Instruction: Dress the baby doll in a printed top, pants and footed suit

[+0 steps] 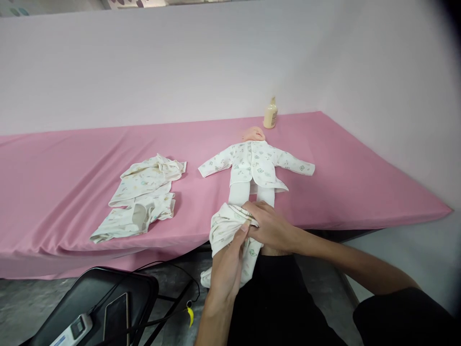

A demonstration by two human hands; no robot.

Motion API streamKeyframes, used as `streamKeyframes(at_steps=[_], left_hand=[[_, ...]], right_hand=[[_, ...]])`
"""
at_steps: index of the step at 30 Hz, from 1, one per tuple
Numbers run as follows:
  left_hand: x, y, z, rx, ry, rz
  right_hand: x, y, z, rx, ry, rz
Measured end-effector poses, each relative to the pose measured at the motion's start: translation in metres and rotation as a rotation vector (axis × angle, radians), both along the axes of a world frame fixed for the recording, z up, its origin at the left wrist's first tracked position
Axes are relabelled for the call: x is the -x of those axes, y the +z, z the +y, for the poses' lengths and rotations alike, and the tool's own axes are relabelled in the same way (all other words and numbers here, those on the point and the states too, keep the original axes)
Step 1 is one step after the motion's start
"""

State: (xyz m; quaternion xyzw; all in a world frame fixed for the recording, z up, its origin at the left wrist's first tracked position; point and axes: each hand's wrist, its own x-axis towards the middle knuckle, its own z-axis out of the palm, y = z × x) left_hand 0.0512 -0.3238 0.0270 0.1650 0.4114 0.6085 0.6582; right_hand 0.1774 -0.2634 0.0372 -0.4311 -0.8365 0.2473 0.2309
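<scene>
A baby doll, its pinkish head [254, 133] away from me, lies on its back in a white printed baby jacket [248, 163] with both sleeves spread. Its white legs [239, 193] point towards me at the table's near edge. Just below them, a pair of white printed baby pants [225, 228] is bunched up between my hands. My left hand [230, 264] grips the fabric from below, thumb on top. From the right, my right hand [272, 226] pinches the gathered waist close to the doll's feet, which are hidden. Part of the pants hangs below the edge.
Other printed baby clothes [144, 192] lie crumpled to the left on the pink sheet [65, 178]. A cream pump bottle [270, 114] stands by the wall behind the doll. At lower left, a black chair [97, 283] holds a phone [116, 319] and a grey device [74, 331] with a cord.
</scene>
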Motion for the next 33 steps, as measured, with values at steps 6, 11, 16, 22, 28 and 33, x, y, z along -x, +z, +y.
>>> streamKeyframes(at_steps=[6, 11, 16, 22, 28, 33], left_hand=[[-0.003, 0.003, -0.014, -0.128, -0.03, 0.001], [-0.002, -0.004, -0.029, -0.123, -0.019, 0.081], [0.025, -0.034, -0.023, -0.018, 0.09, 0.505], [0.047, -0.045, 0.021, -0.2, 0.031, 0.853], [0.045, -0.039, 0.054, -0.261, -0.095, 1.033], [0.07, -0.019, 0.072, -0.269, -0.332, 0.993]], right_hand=[[0.004, 0.002, 0.009, -0.057, 0.012, 0.004], [0.003, -0.004, 0.021, -0.078, -0.186, 0.001], [-0.004, -0.015, 0.037, -0.143, -0.289, 0.063], [-0.004, -0.021, 0.06, -0.15, -0.274, 0.054], [-0.018, -0.03, 0.045, -0.226, -0.299, 0.195], [-0.068, -0.025, 0.047, -0.11, -0.578, 0.508]])
